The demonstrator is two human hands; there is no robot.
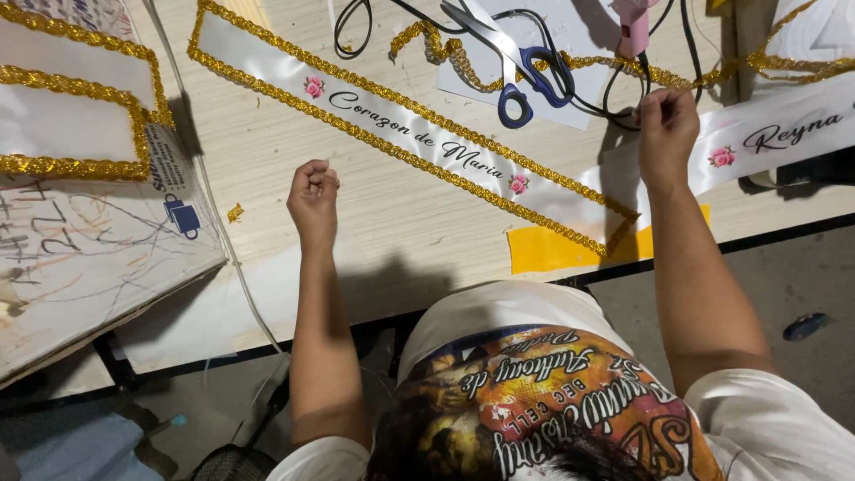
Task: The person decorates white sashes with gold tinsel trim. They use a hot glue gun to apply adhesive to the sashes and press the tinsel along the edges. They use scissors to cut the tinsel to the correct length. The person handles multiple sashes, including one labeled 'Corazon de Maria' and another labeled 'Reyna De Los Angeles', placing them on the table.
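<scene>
The right hand (666,134) has its fingertips drawn together on the loose gold braid (463,62), where the braid crosses the upper edge of the second sash (784,134), just past the right end of the long white sash (401,125); whether the pinch takes in the ribbon as well as the braid I cannot tell. The left hand (313,191) is closed in a fist just below the middle of the long white sash, apart from it; it may hold a thin thread, but nothing shows clearly in it.

The long white sash lies slantwise across the wooden table (392,232), already edged in gold along both sides, with black script and small pink roses; its pointed right end lies over a yellow sheet (552,249). Above it lie blue-handled scissors (525,76) on white paper, a black cord looped around them; a pink glue gun (634,27) stands just above the right hand. Well to the left of the sash sits a scribbled board (89,258) with more gold-trimmed pieces.

By my judgement the step in hand is laying braid along the second sash's edge; the next move calls for keeping the braid taut and true to the edge, with the glue gun within easy reach.
</scene>
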